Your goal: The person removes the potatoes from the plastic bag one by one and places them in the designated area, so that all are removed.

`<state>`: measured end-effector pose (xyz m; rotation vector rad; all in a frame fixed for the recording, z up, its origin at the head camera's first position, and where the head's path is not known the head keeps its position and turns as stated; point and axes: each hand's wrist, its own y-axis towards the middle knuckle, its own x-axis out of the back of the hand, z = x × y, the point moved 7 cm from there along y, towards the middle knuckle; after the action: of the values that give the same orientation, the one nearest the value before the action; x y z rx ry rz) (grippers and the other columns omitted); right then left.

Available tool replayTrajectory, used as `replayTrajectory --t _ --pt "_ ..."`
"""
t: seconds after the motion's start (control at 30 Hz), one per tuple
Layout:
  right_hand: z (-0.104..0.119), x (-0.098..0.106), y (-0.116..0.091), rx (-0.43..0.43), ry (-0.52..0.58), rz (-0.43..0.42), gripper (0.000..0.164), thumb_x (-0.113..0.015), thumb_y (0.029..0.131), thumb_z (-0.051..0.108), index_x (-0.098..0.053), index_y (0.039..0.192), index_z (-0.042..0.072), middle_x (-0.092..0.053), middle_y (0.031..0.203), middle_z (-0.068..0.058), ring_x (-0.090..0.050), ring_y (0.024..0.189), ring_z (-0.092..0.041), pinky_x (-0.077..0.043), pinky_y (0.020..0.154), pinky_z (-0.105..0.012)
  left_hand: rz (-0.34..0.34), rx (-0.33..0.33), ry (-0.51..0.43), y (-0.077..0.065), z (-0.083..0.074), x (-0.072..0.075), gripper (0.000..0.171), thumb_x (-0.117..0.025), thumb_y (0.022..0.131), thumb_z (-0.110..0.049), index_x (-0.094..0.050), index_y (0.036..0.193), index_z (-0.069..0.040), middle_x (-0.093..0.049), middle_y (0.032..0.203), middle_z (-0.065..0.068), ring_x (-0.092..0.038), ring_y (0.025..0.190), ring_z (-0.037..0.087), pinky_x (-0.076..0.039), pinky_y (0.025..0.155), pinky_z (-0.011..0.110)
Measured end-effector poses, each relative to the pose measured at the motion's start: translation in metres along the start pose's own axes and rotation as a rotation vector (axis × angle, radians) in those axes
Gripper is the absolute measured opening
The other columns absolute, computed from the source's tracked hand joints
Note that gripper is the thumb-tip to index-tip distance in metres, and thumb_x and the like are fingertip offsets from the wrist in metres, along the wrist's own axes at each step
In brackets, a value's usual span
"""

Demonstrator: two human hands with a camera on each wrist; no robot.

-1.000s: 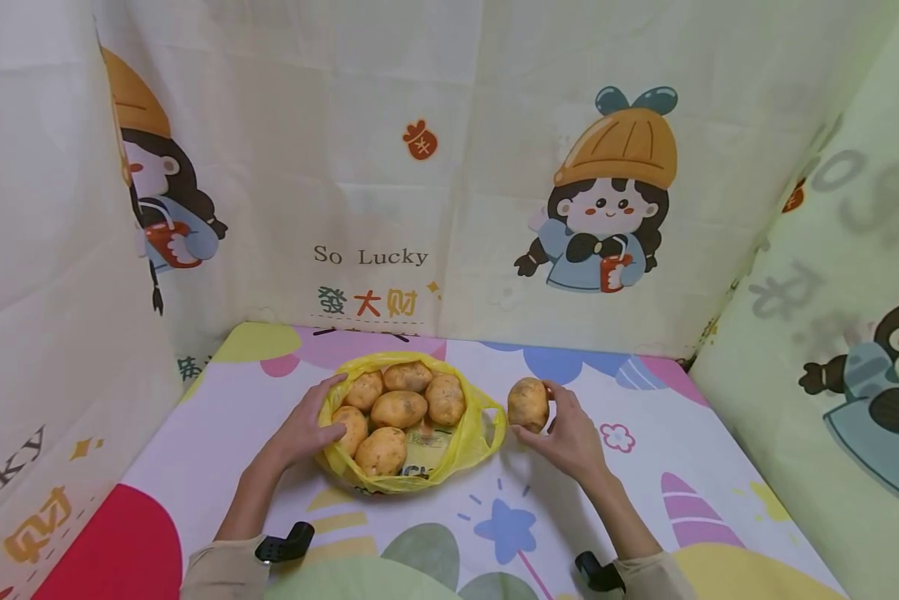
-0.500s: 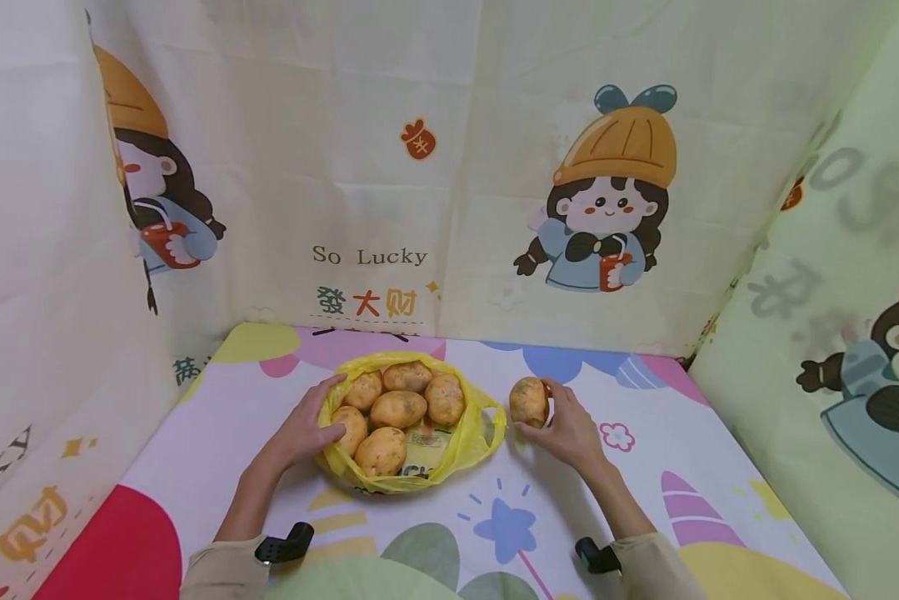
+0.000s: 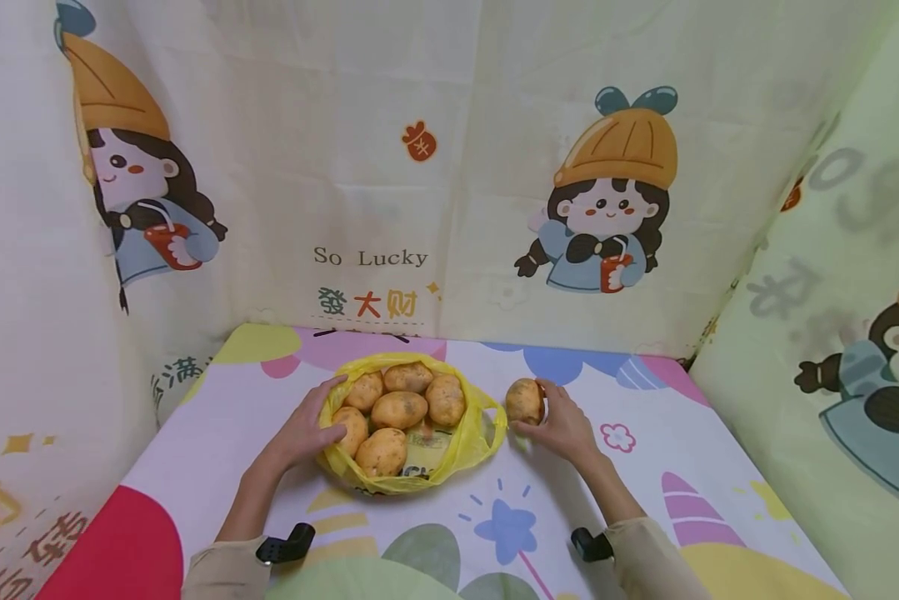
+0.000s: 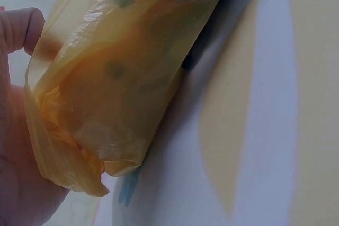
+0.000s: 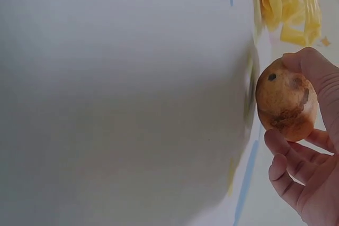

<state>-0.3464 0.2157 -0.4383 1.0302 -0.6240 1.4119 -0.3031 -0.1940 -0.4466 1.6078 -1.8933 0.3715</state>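
A yellow plastic bag [image 3: 460, 454] lies on the table with its mouth spread wide, and several potatoes [image 3: 399, 410] show inside it. My left hand [image 3: 302, 425] grips the bag's left rim, the thumb hooked over the edge; the left wrist view shows the thin plastic [image 4: 106, 104] bunched by the hand. To the right of the bag, my right hand [image 3: 565, 423] holds a single potato [image 3: 524, 402] between thumb and fingers. Dark blemishes mark this potato [image 5: 286, 99] in the right wrist view, where it appears slightly above the table.
The table has a colourful patterned cover [image 3: 569, 517]. Printed fabric curtains [image 3: 479, 167] stand behind it and on both sides. The bag's handle loop [image 3: 496, 423] sticks out toward the right hand. A black band sits on each wrist.
My right hand and its potato have shifted very slightly left toward the bag. The left curtain has swung leftward, showing more of the printed figure. My left hand has stayed put.
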Motion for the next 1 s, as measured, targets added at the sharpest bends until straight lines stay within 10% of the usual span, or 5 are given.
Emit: replayTrajectory --t 1.0 --pt "-0.0025 -0.0046 0.0026 0.015 -0.058 0.067 0.102 -0.08 0.081 0.05 -0.034 0.153 -0.006 -0.05 0.14 -0.033 -0.056 0.121 -0.05 -0.05 0.093 -0.063 0.001 -0.005 0.016 0.0008 0.0009 -0.0016 0.083 -0.06 0.081 -0.018 -0.031 0.157 -0.005 -0.032 0.158 0.029 -0.03 0.144 0.049 -0.025 0.113 0.071"
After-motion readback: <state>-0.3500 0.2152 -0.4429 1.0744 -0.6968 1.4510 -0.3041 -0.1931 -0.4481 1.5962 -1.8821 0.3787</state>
